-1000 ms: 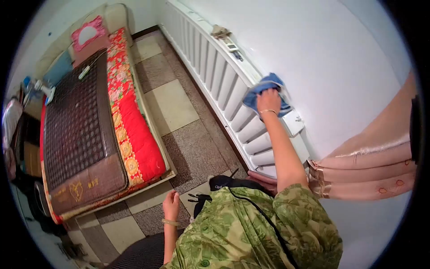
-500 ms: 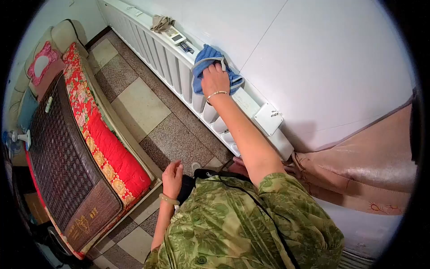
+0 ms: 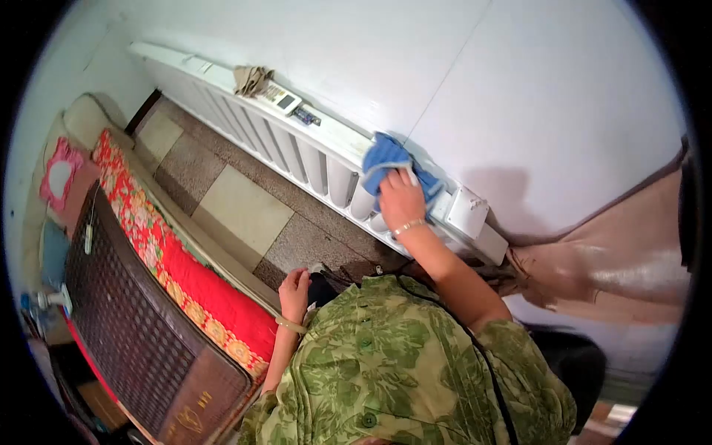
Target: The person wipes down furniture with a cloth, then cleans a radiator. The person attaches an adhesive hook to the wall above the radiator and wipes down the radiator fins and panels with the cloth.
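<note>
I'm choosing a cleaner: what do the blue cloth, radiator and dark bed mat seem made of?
Blue cloth: soft, matte textile, perhaps microfibre, bunched under the right hand. Radiator: probably painted metal, smooth, white and ribbed. Dark bed mat: leather or imitation, its brown end panel faintly shiny; I can't tell which.

Nothing you can read for certain
On the dark brown, leather-look rectangular mat [image 3: 156, 326] at your left, a short row of gold characters [image 3: 204, 400] sits beside a gold outlined emblem [image 3: 189, 420], too small and blurred for you to make out; any figures on the white rectangular handset [image 3: 274, 94] with a dark screen are unreadable too
</note>
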`<state>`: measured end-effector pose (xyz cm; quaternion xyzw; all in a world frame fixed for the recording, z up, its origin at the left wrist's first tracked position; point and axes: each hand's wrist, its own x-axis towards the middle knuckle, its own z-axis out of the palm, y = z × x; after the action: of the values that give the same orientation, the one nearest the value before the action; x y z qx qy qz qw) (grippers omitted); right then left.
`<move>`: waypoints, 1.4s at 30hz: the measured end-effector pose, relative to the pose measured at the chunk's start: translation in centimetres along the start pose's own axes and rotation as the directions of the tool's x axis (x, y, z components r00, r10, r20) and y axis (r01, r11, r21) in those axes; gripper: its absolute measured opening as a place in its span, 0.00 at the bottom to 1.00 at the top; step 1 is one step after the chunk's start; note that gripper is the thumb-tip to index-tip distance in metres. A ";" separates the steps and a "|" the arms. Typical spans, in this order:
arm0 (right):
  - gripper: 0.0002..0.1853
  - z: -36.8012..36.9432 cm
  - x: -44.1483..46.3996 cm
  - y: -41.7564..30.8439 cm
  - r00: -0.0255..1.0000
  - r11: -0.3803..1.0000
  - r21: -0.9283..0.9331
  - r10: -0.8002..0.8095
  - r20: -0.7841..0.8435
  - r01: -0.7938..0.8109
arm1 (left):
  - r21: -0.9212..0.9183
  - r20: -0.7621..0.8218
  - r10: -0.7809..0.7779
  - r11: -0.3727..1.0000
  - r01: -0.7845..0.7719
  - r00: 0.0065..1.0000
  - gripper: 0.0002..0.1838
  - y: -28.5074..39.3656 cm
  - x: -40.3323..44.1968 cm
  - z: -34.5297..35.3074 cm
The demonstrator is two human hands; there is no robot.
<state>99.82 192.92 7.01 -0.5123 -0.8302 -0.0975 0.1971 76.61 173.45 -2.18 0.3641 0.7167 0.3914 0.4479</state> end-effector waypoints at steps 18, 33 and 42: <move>0.07 -2.8 -0.3 -2.1 0.968 0.980 0.038 0.201 -0.151 -0.197 | 0.011 0.192 0.465 0.879 -0.476 0.864 0.11 9.6 14.0 -7.9; 0.07 -2.3 -0.3 -4.0 0.952 0.947 0.105 0.303 0.028 -0.305 | 0.054 0.260 0.800 0.547 -0.836 0.540 0.15 20.1 8.5 -0.3; 0.21 -7.7 -20.1 -1.2 0.482 0.206 0.610 0.811 0.331 -0.765 | 0.096 0.557 0.788 0.254 -0.963 0.263 0.40 23.5 3.9 13.6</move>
<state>108.48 173.25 5.40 -0.7426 -0.4141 0.3183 0.4194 91.99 190.09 13.27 0.8643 0.3329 0.3275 0.1866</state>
